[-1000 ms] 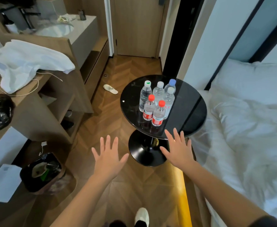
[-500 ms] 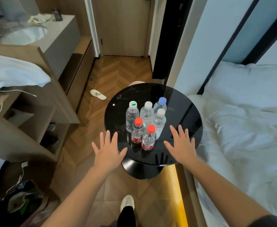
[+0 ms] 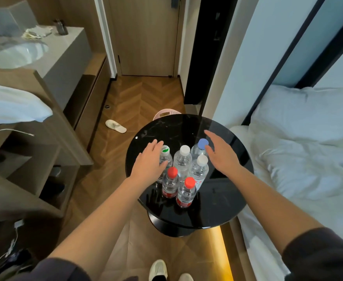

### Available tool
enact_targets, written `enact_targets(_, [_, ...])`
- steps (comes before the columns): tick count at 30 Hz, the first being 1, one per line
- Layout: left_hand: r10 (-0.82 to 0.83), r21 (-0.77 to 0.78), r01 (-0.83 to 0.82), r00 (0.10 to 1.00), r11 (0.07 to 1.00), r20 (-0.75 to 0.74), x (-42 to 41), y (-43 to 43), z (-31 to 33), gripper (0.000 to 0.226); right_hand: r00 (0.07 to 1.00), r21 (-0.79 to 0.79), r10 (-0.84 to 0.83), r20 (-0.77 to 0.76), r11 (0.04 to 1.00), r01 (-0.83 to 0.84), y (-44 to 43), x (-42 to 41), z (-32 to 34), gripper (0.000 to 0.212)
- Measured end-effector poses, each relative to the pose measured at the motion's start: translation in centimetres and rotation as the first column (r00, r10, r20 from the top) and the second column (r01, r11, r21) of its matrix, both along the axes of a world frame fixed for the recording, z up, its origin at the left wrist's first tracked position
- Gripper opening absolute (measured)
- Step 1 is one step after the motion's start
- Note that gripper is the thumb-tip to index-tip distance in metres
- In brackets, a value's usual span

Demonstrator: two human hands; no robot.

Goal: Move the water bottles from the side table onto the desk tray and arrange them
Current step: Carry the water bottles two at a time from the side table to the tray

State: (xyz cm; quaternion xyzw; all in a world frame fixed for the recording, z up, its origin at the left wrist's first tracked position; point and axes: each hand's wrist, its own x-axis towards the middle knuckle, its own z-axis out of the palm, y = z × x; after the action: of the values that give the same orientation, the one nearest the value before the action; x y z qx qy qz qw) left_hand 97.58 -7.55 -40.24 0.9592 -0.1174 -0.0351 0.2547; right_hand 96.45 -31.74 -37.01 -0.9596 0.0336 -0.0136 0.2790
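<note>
Six clear plastic water bottles are seen standing upright in a tight cluster on the round glossy black counter (image 3: 223, 201), toward its left-middle part; the green-capped clear bottle (image 3: 165, 157) is placed at the far left, the white-capped clear bottle (image 3: 183, 159) in the far middle, the blue-capped clear bottle (image 3: 199, 148) at the far right; a second white-capped bottle (image 3: 199, 169) is set just in front of the blue-capped one; two red-capped, red-labelled bottles are lined up nearest the camera, the left red-capped bottle (image 3: 170, 184) and the right red-capped bottle (image 3: 186, 192), just beside each other.

The left hand (image 3: 149, 164) is held palm-down at the left of the cluster, fingers spread and extended, grip wide open, nothing held; its thumb is seen against the green-capped bottle, but firm contact cannot be told. The right hand (image 3: 220, 153) is held at the right of the cluster, just beside the blue cap, fingers straight and together, grip open, nothing held; touching or apart cannot be told.

Both forearms are bare, dark sleeves seen at the lower edge. A white unmade bed (image 3: 300, 165) is seen right of the counter; a wooden shelf unit (image 3: 44, 159) with white cloth (image 3: 12, 106) on top is seen at the left; a white slipper (image 3: 115, 126) is lying on the herringbone wood floor (image 3: 138, 102); a grey vanity with a round basin (image 3: 16, 53) is seen at the far left. No desk tray is in view.
</note>
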Motion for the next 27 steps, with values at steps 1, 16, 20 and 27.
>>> enact_targets(1, [-0.011, -0.022, 0.01, 1.0, 1.0, -0.017, 0.3, -0.2, -0.1, 0.068, 0.999, -0.009, 0.032, -0.035, 0.999, -0.032, -0.1, 0.5, 0.1, 0.049])
enact_targets(16, [0.098, -0.202, -0.121, 0.988, 0.972, -0.118, 0.0, 1.1, -1.1, 0.031, 0.992, 0.053, 0.067, -0.104, 0.997, -0.062, -2.9, 1.1, -1.6, 0.028])
enact_targets(20, [0.148, -0.238, -0.167, 0.984, 0.957, -0.095, -2.0, 1.7, -1.1, 0.03, 0.997, 0.062, 0.038, -0.072, 0.998, -0.034, -4.3, -0.8, -1.7, 0.027])
enact_targets(27, [0.177, -0.205, -0.198, 0.978, 0.959, -0.114, -5.7, 2.0, -0.7, 0.032, 0.992, 0.011, 0.051, -0.112, 0.999, -0.051, -5.9, -3.6, -1.7, 0.031])
